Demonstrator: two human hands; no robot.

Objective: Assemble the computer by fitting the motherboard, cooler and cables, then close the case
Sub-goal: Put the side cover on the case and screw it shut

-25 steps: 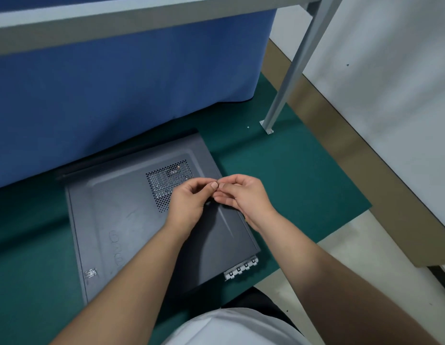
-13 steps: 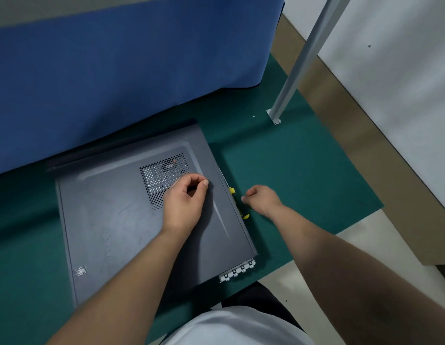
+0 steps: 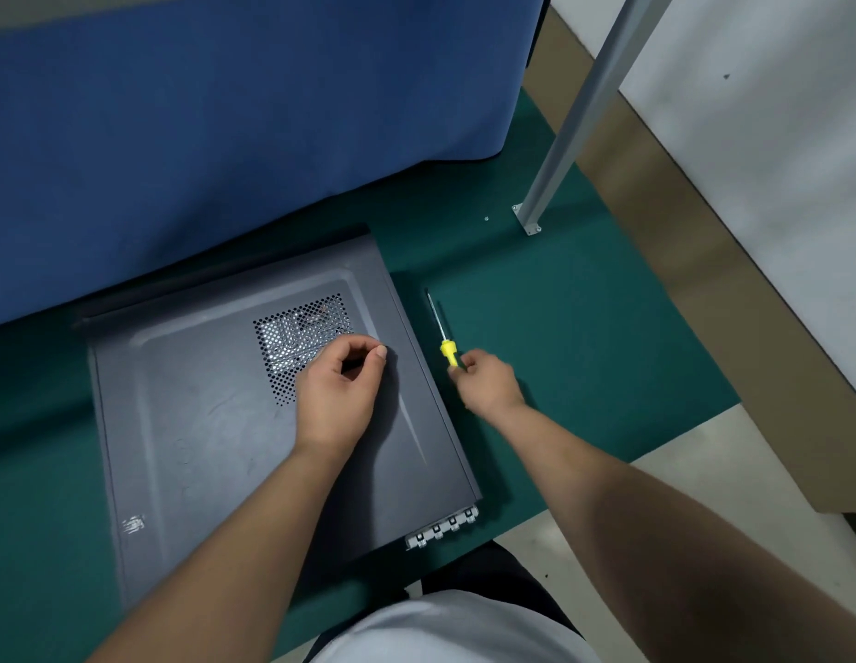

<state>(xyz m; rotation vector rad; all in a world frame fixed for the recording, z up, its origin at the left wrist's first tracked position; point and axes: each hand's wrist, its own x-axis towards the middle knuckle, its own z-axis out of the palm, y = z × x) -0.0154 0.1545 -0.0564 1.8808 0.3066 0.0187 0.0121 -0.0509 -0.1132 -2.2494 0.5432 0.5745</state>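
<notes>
Green mat point(image 3: 583, 356): right hand point(image 3: 488, 382) grips screwdriver point(image 3: 442, 334) (left hand point(image 3: 339, 390) curled).

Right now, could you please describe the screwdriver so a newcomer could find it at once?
Find the dark grey computer case lying flat on the green mat. Just off its right edge lies the screwdriver, the right hand gripping its handle. That yellow handle and thin metal shaft set it apart.
</notes>
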